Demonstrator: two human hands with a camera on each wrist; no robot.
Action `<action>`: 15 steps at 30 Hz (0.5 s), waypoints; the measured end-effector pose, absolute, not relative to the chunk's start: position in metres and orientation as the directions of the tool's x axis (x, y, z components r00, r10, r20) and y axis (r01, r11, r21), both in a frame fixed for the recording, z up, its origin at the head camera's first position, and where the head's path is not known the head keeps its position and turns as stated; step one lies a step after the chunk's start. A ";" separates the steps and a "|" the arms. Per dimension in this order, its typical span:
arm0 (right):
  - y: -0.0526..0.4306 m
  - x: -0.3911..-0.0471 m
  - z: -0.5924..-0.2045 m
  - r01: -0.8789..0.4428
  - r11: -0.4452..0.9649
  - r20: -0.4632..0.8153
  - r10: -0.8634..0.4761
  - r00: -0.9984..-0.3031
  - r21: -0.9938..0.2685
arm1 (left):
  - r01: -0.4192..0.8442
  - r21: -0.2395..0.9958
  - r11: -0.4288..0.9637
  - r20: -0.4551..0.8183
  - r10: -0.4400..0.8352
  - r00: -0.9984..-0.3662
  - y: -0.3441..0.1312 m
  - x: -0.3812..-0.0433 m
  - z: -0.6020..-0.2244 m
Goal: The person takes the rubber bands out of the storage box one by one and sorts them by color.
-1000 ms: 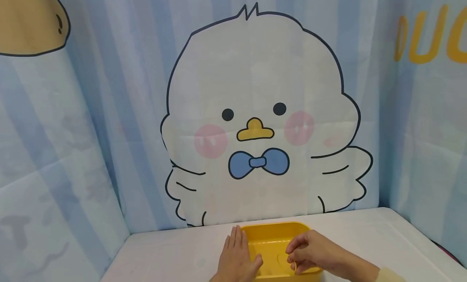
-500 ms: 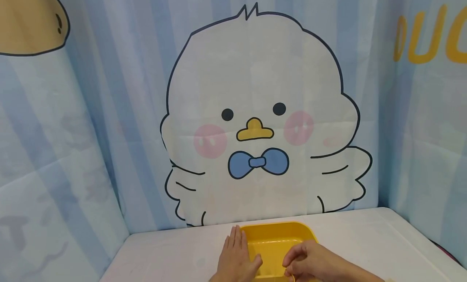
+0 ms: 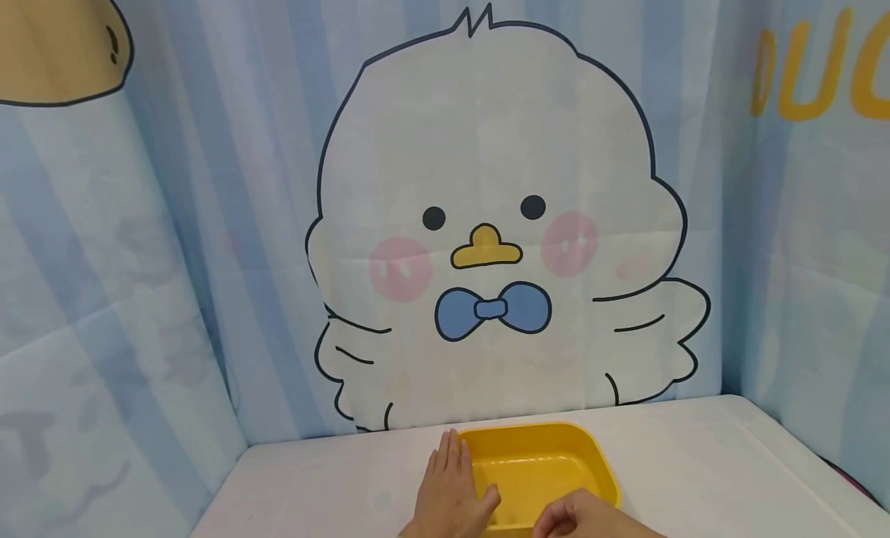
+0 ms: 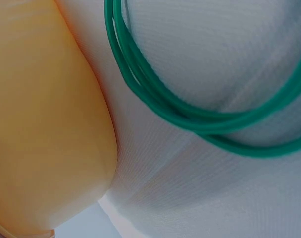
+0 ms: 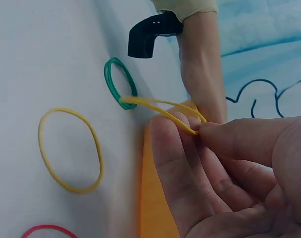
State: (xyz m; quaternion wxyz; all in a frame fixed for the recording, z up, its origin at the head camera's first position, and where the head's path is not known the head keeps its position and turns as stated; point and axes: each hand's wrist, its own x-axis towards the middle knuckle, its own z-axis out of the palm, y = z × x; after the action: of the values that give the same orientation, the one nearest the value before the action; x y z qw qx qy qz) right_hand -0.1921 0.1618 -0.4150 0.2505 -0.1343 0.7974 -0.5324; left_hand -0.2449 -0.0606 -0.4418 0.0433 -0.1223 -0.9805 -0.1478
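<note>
My left hand [image 3: 452,488] lies with straight fingers along the left rim of a yellow plastic bin [image 3: 606,464]. My right hand [image 3: 587,516] is at the near edge of that bin, partly cut off by the bottom of the head view. In the right wrist view, its thumb and fingers pinch a thin yellow rubber band [image 5: 165,110], which sticks out as a stretched loop. Green rubber bands [image 5: 108,79] lie grouped on the white table beyond it; the left wrist view shows these green loops [image 4: 190,119] up close beside the bin's outer wall [image 4: 51,119].
Another yellow rubber band [image 5: 100,158] rests on the table near the bin, with part of a red band [image 5: 49,227] at the lower frame edge. A black wrist mount [image 5: 143,37] sits on the left forearm. Printed curtains [image 3: 487,136] stand behind the table [image 3: 334,484].
My right hand has moved from above the bin's right side down toward its near edge, still pinching the yellow rubber band. The left hand stays on the rim.
</note>
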 end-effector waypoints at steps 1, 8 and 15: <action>0.161 -0.193 -0.418 0.047 0.406 -0.257 -0.482 -0.837 -0.913 | 0.251 0.282 0.926 0.116 0.227 -0.967 -0.060 -0.245 -0.442; 0.173 -0.227 -0.479 0.000 0.420 -0.247 -0.533 -0.809 -0.907 | 0.255 0.294 0.921 0.114 0.231 -0.966 -0.059 -0.245 -0.444; 0.187 -0.255 -0.536 0.054 0.397 -0.266 -0.501 -0.823 -0.916 | 0.254 0.298 0.920 0.117 0.229 -0.966 -0.058 -0.244 -0.442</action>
State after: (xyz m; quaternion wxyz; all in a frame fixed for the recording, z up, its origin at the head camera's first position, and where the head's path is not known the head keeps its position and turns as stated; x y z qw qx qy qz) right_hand -0.2548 0.1872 -0.5361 0.2616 -0.1408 0.7937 -0.5308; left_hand -0.2436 -0.0582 -0.4420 0.0400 -0.1234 -0.9790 -0.1572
